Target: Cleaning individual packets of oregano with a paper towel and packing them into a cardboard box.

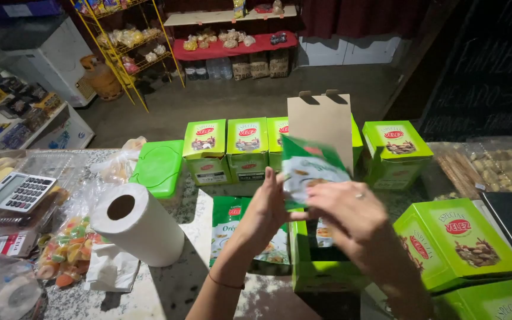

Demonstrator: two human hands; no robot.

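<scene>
I've got both hands, left hand (266, 208) & right hand (346, 214), pinching a green-white sachet (307, 168) just above the open green box (318, 261) on the tabletop (167, 290). Best to keep it upright, square w/ the opening, and slide it in beside the sachets already inside.

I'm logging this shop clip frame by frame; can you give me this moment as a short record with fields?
Setting: stone counter in a small shop
Left hand: pinching a green and white sachet
Right hand: on the same sachet
Below the hands: open green box, flap raised
Behind: row of closed green boxes
Left side: paper towel roll, calculator, bag of sweets
</scene>
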